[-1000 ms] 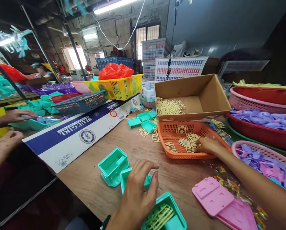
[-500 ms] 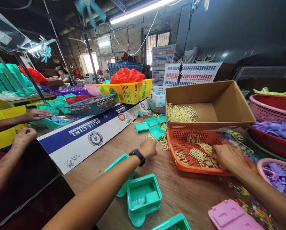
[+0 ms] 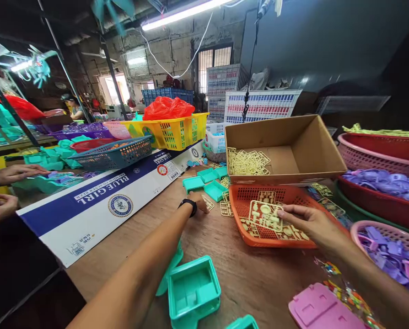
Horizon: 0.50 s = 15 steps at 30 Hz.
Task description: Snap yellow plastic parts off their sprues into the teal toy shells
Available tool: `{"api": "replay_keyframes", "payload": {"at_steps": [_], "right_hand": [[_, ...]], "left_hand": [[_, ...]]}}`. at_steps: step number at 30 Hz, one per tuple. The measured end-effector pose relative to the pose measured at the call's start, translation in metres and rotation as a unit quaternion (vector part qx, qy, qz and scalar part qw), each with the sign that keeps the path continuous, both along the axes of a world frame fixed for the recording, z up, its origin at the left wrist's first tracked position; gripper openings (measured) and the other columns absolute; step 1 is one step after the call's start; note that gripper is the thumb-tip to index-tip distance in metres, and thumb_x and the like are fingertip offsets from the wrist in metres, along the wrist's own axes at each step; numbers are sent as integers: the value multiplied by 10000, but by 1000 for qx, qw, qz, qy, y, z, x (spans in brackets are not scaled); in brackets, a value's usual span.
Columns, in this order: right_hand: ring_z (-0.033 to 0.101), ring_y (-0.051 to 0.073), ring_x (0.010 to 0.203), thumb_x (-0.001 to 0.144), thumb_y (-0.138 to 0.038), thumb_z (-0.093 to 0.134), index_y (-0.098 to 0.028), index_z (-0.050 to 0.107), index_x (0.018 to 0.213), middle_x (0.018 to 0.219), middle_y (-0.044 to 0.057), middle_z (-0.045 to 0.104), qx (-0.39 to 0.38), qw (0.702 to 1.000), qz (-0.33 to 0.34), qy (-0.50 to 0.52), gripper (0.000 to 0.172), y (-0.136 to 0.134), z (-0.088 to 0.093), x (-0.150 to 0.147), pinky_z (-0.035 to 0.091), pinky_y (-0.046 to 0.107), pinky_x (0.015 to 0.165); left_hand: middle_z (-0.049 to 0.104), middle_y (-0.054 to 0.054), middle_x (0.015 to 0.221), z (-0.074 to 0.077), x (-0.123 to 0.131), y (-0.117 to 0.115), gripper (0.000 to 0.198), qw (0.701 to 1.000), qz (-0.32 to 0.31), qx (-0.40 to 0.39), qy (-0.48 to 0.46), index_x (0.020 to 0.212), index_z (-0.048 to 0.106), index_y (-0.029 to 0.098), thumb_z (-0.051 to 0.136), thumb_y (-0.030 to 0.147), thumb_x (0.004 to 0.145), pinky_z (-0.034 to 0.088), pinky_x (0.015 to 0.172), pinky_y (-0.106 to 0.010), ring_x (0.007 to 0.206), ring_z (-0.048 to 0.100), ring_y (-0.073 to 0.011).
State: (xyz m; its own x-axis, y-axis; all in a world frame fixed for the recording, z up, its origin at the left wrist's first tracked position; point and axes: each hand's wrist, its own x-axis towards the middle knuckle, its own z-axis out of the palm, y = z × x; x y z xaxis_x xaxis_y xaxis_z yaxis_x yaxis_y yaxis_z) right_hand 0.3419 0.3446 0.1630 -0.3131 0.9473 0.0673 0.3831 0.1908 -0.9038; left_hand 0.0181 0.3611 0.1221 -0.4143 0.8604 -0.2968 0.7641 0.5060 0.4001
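A: Step in hand, by my read: picking parts. Right hand (image 3: 309, 221) pinches a cream sprue (image 3: 264, 214) by its edge, lifted just over the orange basket (image 3: 240, 201) near the table's middle.

B: Left hand (image 3: 199, 203)?

A: Arm stretched forward, watch on the wrist, hand resting on the table beside the small teal trays (image 3: 204, 180). Fingers mostly hidden; can't tell if it grips anything.

B: What would the next move call for?

A: Likely a steady pinch so the sprue comes clear of the others in the basket.
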Motion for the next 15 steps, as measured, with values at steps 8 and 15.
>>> {"api": "replay_keyframes", "payload": {"at_steps": [8,15], "right_hand": [[642,187,682,325,-628,959,-207,707,729,739,41,715,-116,962,-61,241,636,-51,-20,-34,476,284,597],[515,113,647,323,-583,971,-199,734,763,763,6,707,-174,915,-119,345,630,-118,-20,-36,309,224,551]], "left_hand": [[716,-100,817,41,28,-77,108,963,-32,128,-236,830,644,104,687,198,861,559,752,-237,841,721,-183],[772,-160,1021,42,94,-157,598,789,-122,179,-575,955,740,101,922,555,611,614,783,-326,875,742,-243]]}}
